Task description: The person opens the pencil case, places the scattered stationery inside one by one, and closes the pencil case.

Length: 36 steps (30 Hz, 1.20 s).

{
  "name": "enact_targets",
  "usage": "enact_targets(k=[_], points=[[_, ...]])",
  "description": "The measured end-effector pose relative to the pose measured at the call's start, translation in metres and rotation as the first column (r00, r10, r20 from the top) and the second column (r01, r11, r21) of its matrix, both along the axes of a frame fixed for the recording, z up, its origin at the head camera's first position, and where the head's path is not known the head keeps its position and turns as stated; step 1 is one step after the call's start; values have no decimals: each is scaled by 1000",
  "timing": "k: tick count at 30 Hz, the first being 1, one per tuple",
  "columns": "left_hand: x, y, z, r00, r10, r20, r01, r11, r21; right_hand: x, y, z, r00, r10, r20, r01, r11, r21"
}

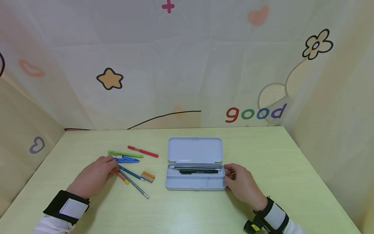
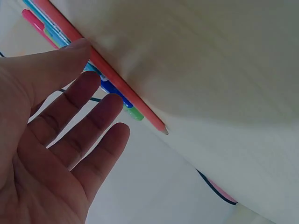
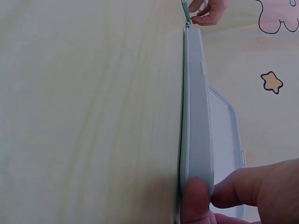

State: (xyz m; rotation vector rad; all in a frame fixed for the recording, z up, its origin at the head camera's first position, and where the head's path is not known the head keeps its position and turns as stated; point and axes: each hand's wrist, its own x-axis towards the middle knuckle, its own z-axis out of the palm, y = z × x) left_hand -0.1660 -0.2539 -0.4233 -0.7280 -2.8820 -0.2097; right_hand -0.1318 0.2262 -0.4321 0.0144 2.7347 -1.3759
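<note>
My left hand (image 1: 100, 174) is at the pens left of the case, thumb and a finger pinching an orange pencil (image 2: 126, 88). In the left wrist view its other fingers are spread below the pencil, whose sharpened tip points away from the hand. Near this hand lie a blue clip pen (image 1: 127, 159), a blue pencil (image 1: 131, 172) and a grey-green pencil (image 1: 135, 187). My right hand (image 1: 241, 182) holds the right end of an open pale blue pencil case (image 1: 187, 183), thumb at the front corner. Inside its rear compartment lie a black pen (image 1: 198, 171) and slim pencils.
A green pen (image 1: 125, 154) and a red pen (image 1: 143, 151) lie farther back. An orange-and-grey eraser (image 1: 148, 176) sits between the pencils and the case. The case's lid (image 1: 195, 149) leans open toward the back, where a printed curtain (image 1: 175, 65) hangs.
</note>
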Motion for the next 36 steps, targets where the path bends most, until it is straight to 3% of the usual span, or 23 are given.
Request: enact_targets(k=[19,29,36], points=[[1,-2,-3,999,-41,-6,41,998,-58,1,0,1,1000,-6,2,6,1000,-2],[6,-2,-3,999,2,50,1,998,-64,1,0,1,1000,-3,8,3,1000,-6],[9,-4,-2,1000,-5,29,6,998,-63,1,0,0,1000,-10,8,10,1000,-3]])
